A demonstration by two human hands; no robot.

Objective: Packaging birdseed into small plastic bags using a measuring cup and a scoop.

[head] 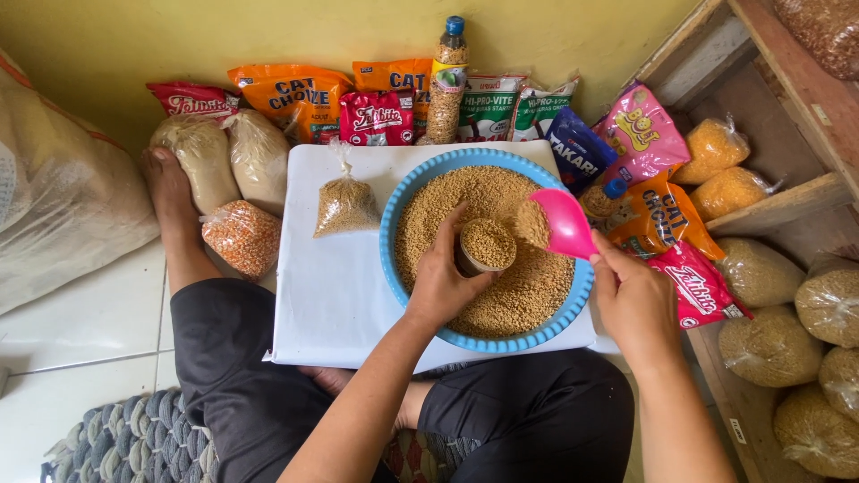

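Observation:
A round blue basin (394, 259) full of small tan pellets rests on a white board (322, 295) across my lap. My left hand (443, 282) grips a small round cup (486, 246) brimming with pellets, held just above the basin's contents. My right hand (633, 300) holds a pink scoop (565, 222) by its handle; the scoop is tilted toward the cup with some pellets in it. A small tied clear bag of pellets (345, 204) lies on the board left of the basin.
Colourful feed packets (295, 97) and a tall bottle of pellets (445, 85) line the yellow wall. Clear bags of grain (243, 234) sit at left beside my foot. Wooden shelves (787, 204) at right hold several more filled bags. A large sack (54, 197) lies at far left.

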